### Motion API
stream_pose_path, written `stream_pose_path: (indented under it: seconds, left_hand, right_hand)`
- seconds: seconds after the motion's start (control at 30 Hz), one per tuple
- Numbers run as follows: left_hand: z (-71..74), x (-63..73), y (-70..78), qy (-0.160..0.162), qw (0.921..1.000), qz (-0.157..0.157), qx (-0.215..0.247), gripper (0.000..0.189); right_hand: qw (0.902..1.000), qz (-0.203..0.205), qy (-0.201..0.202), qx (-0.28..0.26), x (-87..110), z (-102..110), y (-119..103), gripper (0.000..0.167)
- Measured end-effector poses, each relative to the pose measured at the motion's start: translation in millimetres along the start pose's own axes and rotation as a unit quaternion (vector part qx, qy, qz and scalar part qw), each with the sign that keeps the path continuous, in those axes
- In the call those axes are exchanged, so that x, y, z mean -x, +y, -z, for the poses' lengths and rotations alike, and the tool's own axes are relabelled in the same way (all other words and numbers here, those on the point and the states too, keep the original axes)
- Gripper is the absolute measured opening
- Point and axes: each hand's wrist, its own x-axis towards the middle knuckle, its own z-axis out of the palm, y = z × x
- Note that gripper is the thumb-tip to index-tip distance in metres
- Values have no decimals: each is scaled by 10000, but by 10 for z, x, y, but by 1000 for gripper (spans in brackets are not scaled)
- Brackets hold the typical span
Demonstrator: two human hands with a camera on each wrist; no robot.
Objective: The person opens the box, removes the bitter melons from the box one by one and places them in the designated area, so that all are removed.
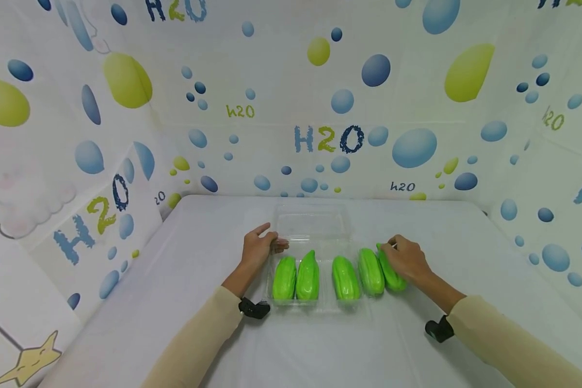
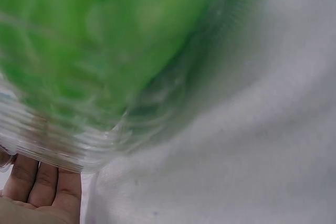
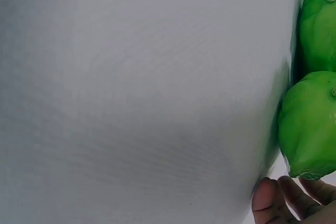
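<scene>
A clear plastic clamshell box lies with its lid folded back. Inside are three glossy green gourd-like vegetables, two side by side at the left and one farther right. Two more, a nearer one and an outer one, lie side by side on the cloth just right of the box. My right hand pinches the far tip of the outer gourd and partly covers it. At the box's back left corner, my left hand rests against the plastic with its fingers extended and thumb raised.
White cloth covers the table and stretches around the box. A printed curtain with blue and green ovals stands behind the table and along both sides. A dark wrist device sits on the left wrist, close to the box's left side.
</scene>
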Motion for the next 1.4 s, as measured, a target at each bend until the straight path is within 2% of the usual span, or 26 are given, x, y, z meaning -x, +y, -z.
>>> stream_pose_path:
  seconds: [0.27, 0.5, 0.77, 0.97, 1.4]
  left_hand:
    - [21, -26, 53, 19, 9996, 71, -281, 55]
    - [6, -23, 50, -13, 10000, 29, -83, 54]
    - [4, 12, 45, 62, 9992, 139, -361, 55]
    - [-2, 12, 51, 66, 9992, 132, -383, 55]
    - [-1, 4, 37, 29, 9992, 140, -373, 54]
  right_hand:
    - [9989, 147, 343, 279, -21, 39, -92, 52]
    - [9956, 206, 688, 597, 25, 58, -278, 54]
    - [9965, 428, 543, 475, 76, 8, -561, 55]
    - [9980, 475, 367, 215, 101, -23, -744, 55]
    - [9978, 591, 224, -219, 153, -146, -906, 49]
